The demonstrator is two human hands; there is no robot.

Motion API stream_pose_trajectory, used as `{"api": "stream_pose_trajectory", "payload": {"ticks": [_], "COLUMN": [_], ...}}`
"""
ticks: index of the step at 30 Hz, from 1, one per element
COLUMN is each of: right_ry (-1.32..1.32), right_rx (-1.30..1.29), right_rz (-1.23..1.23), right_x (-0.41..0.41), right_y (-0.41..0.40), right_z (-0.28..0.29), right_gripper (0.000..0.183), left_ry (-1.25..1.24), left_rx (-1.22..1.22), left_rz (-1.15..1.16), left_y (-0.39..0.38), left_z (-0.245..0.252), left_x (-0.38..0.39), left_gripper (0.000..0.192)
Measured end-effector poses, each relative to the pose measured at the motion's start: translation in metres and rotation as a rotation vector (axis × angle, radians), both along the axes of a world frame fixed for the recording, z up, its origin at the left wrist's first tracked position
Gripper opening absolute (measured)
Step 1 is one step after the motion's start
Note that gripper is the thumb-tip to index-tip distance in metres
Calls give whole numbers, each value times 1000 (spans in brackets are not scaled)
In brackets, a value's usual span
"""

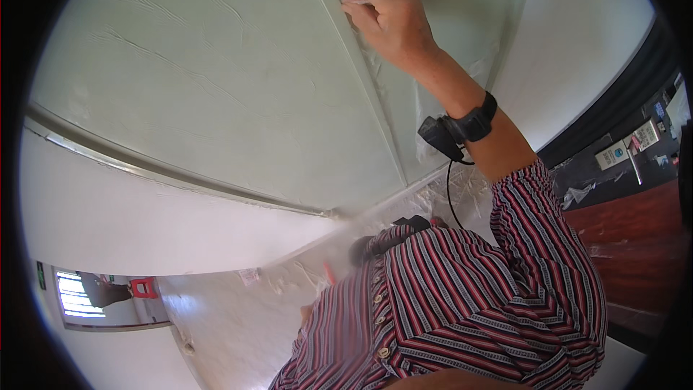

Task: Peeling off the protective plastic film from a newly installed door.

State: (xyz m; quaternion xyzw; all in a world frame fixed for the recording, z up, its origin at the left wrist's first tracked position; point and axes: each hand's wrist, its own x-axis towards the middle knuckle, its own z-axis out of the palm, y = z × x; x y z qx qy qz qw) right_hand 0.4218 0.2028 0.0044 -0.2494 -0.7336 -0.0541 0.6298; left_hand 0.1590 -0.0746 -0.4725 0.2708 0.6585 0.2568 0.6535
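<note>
My right hand (392,19) is raised against a pale green panel (216,81), at the narrow frame strip (368,76) that crosses it. Its thumb and index finger are pinched together on a thin whitish piece (358,2), too small to name surely. Wrinkled clear film seems to cover much of the panel, and loose clear plastic film (427,124) hangs beside the strip below the hand. A black band with a small device (441,138) and a cable sits on my right wrist. My left hand is out of view.
Crumpled plastic (460,189) lies along the panel's lower edge. On the right, a dark door frame bears a metal lock plate with a handle (634,162), near a reddish-brown wood panel (639,249). A red plastic stool (143,287) stands beyond an opening at the left, past the pale floor (227,330).
</note>
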Motion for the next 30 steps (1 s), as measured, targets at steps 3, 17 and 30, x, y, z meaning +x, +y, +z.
{"api": "stream_pose_trajectory", "payload": {"ticks": [3, 17, 30], "right_ry": [-94, -55, 90], "right_rx": [81, -241, -761], "right_rz": [-202, -198, -43], "right_x": [0, 51, 63], "right_y": [0, -31, -20], "right_z": [-33, -103, -132], "right_gripper": [6, 18, 21], "left_ry": [22, 383, 309], "left_rx": [-13, -219, -241], "left_rz": [-7, 131, 211], "left_y": [-2, -198, -216], "left_z": [-2, 27, 28], "left_x": [9, -168, -152], "left_gripper": [26, 27, 28]}}
